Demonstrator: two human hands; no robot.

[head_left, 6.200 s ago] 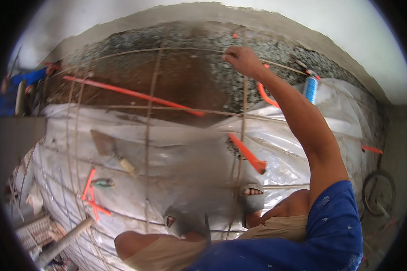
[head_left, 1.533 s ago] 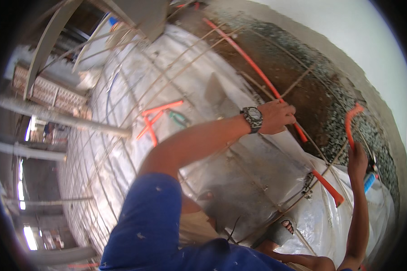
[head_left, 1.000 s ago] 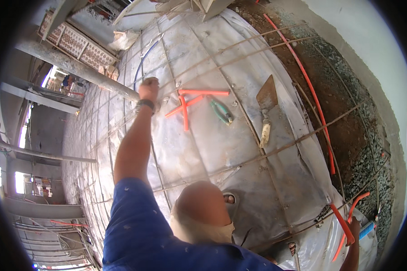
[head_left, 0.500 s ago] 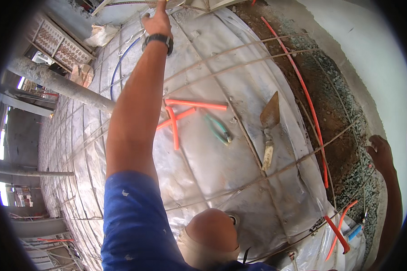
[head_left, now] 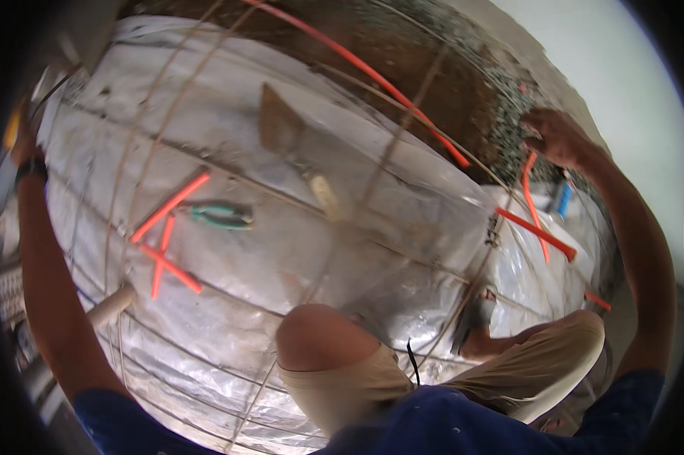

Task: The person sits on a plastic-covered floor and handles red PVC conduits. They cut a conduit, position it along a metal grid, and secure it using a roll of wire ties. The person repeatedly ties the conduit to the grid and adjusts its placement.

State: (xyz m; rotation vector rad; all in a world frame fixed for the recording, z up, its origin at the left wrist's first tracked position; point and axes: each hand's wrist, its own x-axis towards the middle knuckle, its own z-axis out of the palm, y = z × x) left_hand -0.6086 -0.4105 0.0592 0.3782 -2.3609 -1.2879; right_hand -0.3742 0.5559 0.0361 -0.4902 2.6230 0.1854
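Above the gravel (head_left: pixel 506 140), the right hand (head_left: pixel 557 141) hangs with fingers loosely parted, near the upper end of the curved orange tube (head_left: pixel 529 199), which lies partly over the plastic sheet (head_left: pixel 266 254). The left hand (head_left: pixel 25 144) is beside a yellow object (head_left: pixel 11 129); its grip I cannot tell. The step seems a reach; taking the tube would call for closing the right fingers.

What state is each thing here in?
Left hand: grip unclear.
Right hand: fingers bent, grip unclear.
Watch: worn on left wrist.
Plastic sheet: spread, wrinkled.
Trowel: lying on the sheet.
Green-handled pliers: lying on the sheet, jaws unclear.
Three short orange tubes: loose, clustered.
Long orange tube: lying over soil.
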